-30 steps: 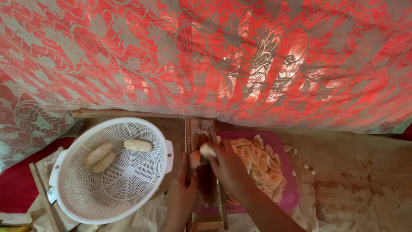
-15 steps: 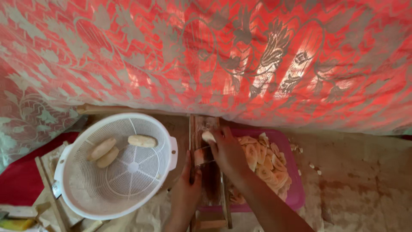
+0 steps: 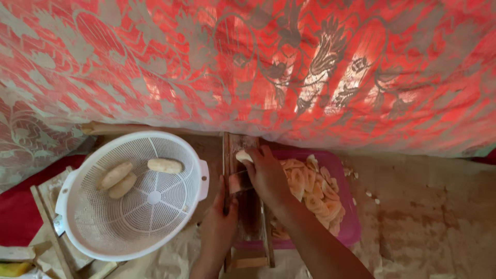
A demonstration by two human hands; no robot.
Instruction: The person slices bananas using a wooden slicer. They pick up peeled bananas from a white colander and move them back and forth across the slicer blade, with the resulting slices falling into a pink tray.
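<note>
A narrow wooden slicer board lies lengthwise over a pink tray holding several pale orange slices. My right hand presses a small pale piece of peeled vegetable against the board near its far end. My left hand grips the board's left edge lower down, thumb along the rail. The metal blade shows between the two hands.
A white plastic colander sits to the left with three peeled pale pieces inside. A red and grey patterned cloth hangs across the back. Wooden slats and a red surface lie at the left; brown ground at the right.
My right hand has slid the pale piece up the board, away from me, past the blade. My left hand stays on the board's edge. The view has shifted slightly.
</note>
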